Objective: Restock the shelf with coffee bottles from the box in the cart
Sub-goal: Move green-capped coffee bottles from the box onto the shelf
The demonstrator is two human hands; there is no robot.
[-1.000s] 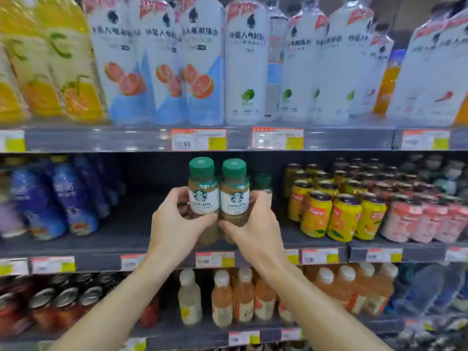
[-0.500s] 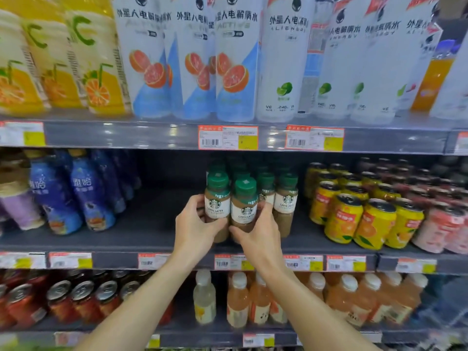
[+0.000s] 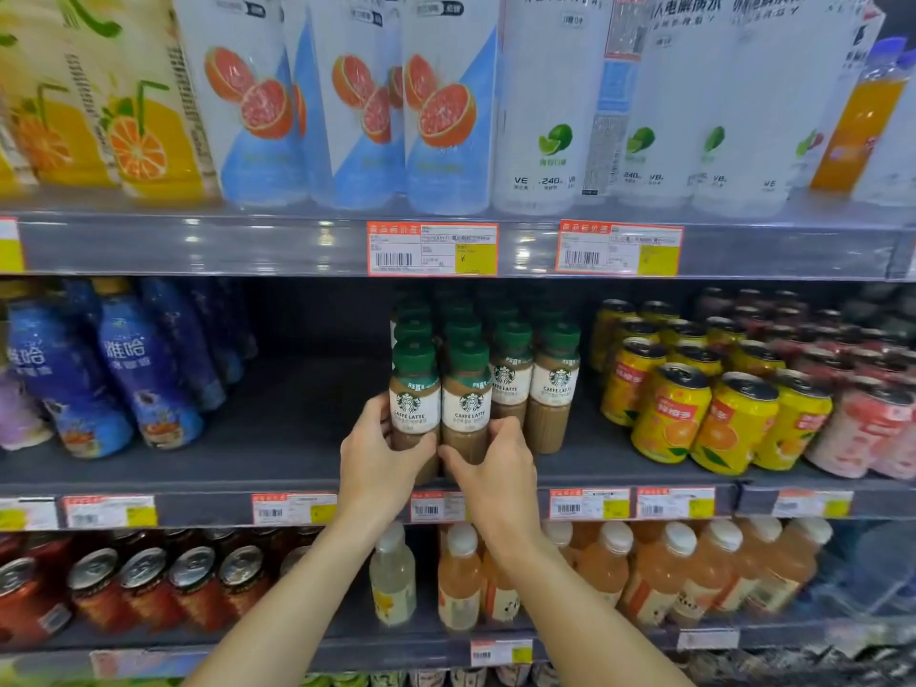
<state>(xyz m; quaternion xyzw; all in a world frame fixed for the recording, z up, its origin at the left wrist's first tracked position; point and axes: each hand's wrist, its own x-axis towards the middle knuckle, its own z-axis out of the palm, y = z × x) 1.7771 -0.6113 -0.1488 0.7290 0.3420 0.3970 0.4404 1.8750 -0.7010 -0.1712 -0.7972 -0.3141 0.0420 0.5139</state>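
Two green-capped coffee bottles stand side by side at the front of the dark middle shelf (image 3: 277,438). My left hand (image 3: 379,458) grips the left coffee bottle (image 3: 414,404) low on its body. My right hand (image 3: 495,468) grips the right coffee bottle (image 3: 466,404) the same way. Their bases are hidden behind my fingers. Behind and to the right stand several more coffee bottles (image 3: 552,384) in rows. The box and cart are out of view.
Blue bottles (image 3: 143,374) stand left of a bare stretch of shelf. Yellow and pink cans (image 3: 714,414) crowd the right. Tall electrolyte-water bottles (image 3: 446,106) fill the shelf above, with price tags (image 3: 431,247) on its edge. Juice bottles (image 3: 461,577) and red cans (image 3: 148,582) sit below.
Both hands have carried the two coffee bottles forward and down from mid-air onto the middle shelf, in front of the rows standing there. The view has moved closer to the shelf.
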